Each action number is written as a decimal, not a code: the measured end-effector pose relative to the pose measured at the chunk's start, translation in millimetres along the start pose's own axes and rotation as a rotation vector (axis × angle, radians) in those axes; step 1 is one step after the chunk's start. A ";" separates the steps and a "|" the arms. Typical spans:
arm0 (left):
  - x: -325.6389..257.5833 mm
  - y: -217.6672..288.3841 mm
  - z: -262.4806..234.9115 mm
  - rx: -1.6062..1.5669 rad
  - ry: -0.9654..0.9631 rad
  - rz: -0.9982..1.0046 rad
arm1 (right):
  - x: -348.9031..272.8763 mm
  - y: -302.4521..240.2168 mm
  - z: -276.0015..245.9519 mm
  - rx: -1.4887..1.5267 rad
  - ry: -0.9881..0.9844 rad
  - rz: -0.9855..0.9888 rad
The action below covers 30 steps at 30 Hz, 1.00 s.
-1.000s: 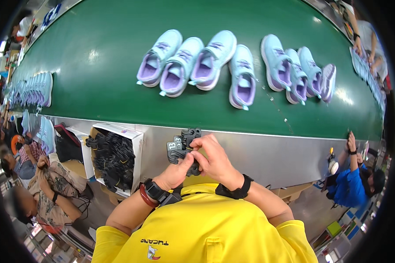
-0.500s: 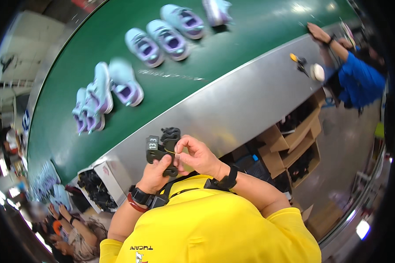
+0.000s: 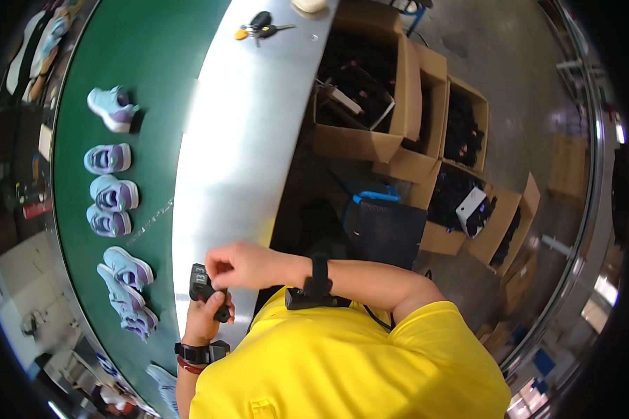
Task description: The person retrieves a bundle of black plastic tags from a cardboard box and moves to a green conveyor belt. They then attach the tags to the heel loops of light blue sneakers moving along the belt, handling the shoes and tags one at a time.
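My left hand (image 3: pixel 201 320) is closed around a small stack of black plastic hangers (image 3: pixel 200 285) with pale markings on the upper face. Over that stack, my right hand (image 3: pixel 243 265) has its fingers bent and pinched together at the stack's edge. What sits in the pinch is hidden behind the fingers. Both hands are above the near end of the metal ledge (image 3: pixel 223 160). To the left, light blue and purple sneakers (image 3: pixel 112 193) lie in a row on the green belt (image 3: pixel 157 91).
Keys with a black fob (image 3: pixel 262 26) and a whitish rounded object (image 3: pixel 309 5) lie farther along the ledge. On the right stand open cardboard boxes (image 3: pixel 411 91) filled with dark items. A dark seat-like panel with a blue bar (image 3: pixel 379 196) is near my right arm.
My view has swung to the right, bringing the boxes closer in. A thin yellow strand seen between my fingers earlier no longer shows. The stack stays in my left hand.
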<state>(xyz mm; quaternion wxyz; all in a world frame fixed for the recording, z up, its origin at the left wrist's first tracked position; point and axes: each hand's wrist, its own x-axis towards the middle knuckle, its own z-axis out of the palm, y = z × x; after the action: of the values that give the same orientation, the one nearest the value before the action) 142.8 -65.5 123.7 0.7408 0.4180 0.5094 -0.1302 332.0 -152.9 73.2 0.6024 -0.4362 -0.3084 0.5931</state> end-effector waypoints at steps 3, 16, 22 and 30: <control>3.7 14.6 17.2 0.334 -0.015 -0.084 | 3.3 22.1 -15.4 0.576 0.169 0.299; 45.4 42.3 41.3 -0.058 -0.594 -0.348 | -10.4 24.0 -61.0 0.607 0.227 0.322; 50.6 32.5 21.5 0.134 -0.493 -0.360 | -19.4 56.9 -102.3 0.625 0.687 0.068; 44.3 -2.8 11.0 -0.320 -0.024 -0.081 | 31.3 188.4 -246.2 0.589 1.122 0.206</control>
<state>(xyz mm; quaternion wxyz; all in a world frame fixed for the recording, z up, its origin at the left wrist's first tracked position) 167.9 -65.2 85.5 0.7982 0.2722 0.5310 -0.0824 470.3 -177.2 -205.0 0.7067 -0.5240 0.2730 0.3891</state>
